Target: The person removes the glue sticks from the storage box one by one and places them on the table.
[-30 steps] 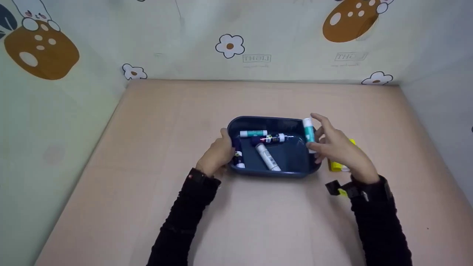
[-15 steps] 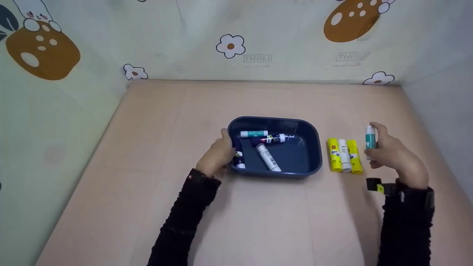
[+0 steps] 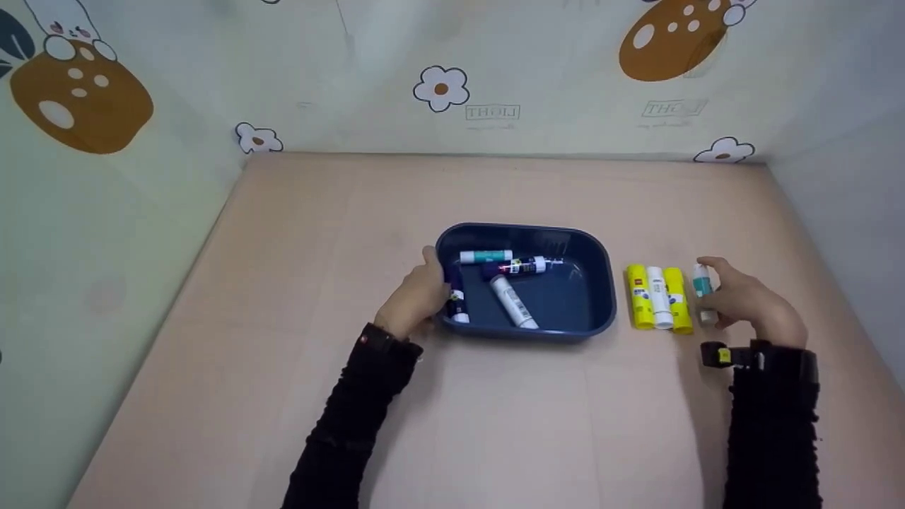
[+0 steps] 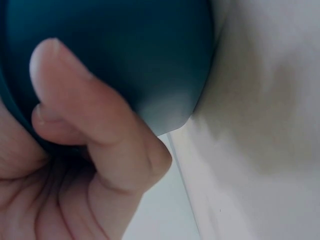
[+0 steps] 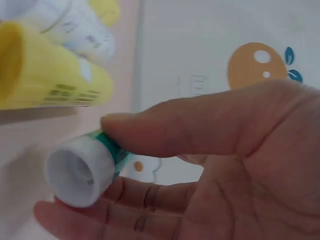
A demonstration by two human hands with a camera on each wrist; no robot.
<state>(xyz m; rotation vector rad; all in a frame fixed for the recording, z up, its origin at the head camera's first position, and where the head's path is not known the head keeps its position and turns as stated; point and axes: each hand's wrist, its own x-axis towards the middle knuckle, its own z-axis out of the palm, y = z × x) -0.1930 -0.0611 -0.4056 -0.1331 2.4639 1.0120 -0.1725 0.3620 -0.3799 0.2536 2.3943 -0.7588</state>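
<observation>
A dark blue tray (image 3: 565, 304) stands mid-table, and my left hand (image 3: 416, 293) grips its left end; in the left wrist view the fingers curl over the tray's wall (image 4: 125, 45). Inside lie a green-and-white glue stick (image 3: 486, 256), a white one (image 3: 514, 302) and two dark purple ones (image 3: 514, 266). My right hand (image 3: 753, 300) pinches another green-and-white glue stick (image 3: 702, 283) between thumb and fingers, just right of the row. In the right wrist view its white end (image 5: 80, 172) faces the camera.
Right of the tray, a yellow glue stick (image 3: 640, 297), a white glue stick (image 3: 659, 297) and another yellow one (image 3: 678, 300) lie side by side. A patterned wall covering (image 3: 353, 85) rises behind the table (image 3: 353, 198).
My right hand has carried the green-and-white glue stick from the tray's right end to the right, past the row, then lowered it beside the row. The left hand stays put.
</observation>
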